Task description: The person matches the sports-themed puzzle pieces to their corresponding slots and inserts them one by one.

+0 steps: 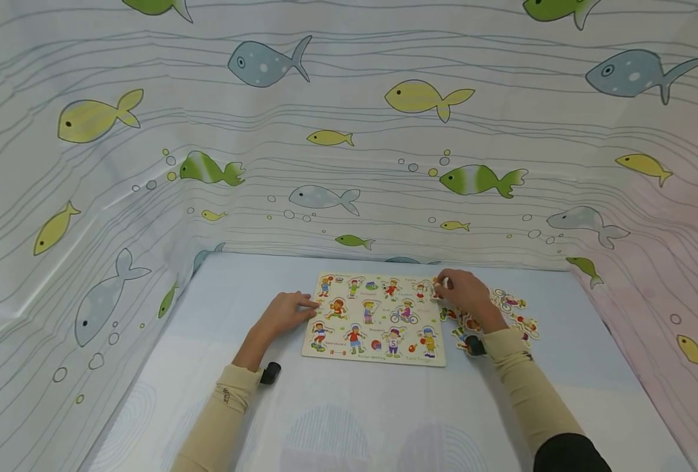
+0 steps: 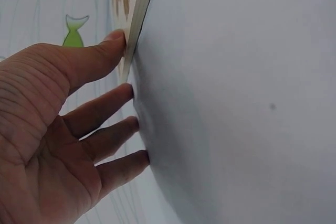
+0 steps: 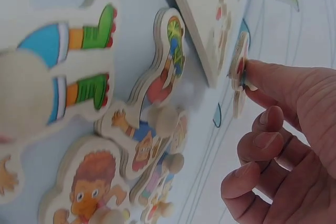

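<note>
A wooden puzzle board printed with children at various sports lies flat on the table. My left hand is at the board's left edge; in the left wrist view the thumb touches the edge while the other fingertips meet the tabletop. At the board's far right corner, my right hand pinches a small wooden puzzle piece between thumb and forefinger. The held piece appears nearly edge-on in the right wrist view, so its picture is mostly hidden. Its other fingers curl loosely below.
Several loose wooden puzzle pieces with round knobs, among them a cyclist piece and a red-haired figure, lie right of the board, partly under the right forearm. A fish-patterned cloth wall rises behind the table.
</note>
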Demonstrator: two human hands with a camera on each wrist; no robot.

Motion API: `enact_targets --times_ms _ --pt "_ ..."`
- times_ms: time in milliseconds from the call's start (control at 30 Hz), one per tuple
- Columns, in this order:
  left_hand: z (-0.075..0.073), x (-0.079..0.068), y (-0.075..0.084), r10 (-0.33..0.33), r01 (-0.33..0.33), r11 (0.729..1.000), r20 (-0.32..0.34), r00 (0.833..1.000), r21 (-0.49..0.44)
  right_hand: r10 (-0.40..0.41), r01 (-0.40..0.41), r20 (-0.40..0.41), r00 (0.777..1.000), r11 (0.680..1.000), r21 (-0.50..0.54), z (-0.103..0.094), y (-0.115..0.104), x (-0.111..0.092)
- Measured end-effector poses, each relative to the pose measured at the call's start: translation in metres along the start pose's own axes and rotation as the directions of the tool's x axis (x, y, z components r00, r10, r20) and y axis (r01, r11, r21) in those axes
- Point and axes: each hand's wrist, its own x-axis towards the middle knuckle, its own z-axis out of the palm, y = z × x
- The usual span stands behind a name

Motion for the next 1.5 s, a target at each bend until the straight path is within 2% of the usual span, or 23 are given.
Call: enact_targets --times_ms 300,600,1067,1500 --pt "-0.001 0.0 -0.001 0.001 -0.001 1.0 -0.011 1.0 -0.005 -0.066 0.066 -0.02 0.998 0.998 0.002 0.01 -0.009 0.006" --pt "-0.002 0.0 -0.001 -0.005 0.005 0.999 -0.008 1.0 -0.037 -0.039 0.04 0.022 0.999 0.999 -0.022 0.011 -0.026 0.01" --pt "-0.002 0.001 -0.001 -0.005 0.005 0.999 -0.008 1.0 -0.037 -0.12 0.119 0.006 0.993 0.993 0.006 0.02 -0.054 0.017" --pt "-0.001 0.0 0.0 -0.018 0.018 0.999 -0.002 1.0 -0.035 -0.157 0.156 0.013 0.988 0.988 0.017 0.04 -0.071 0.026"
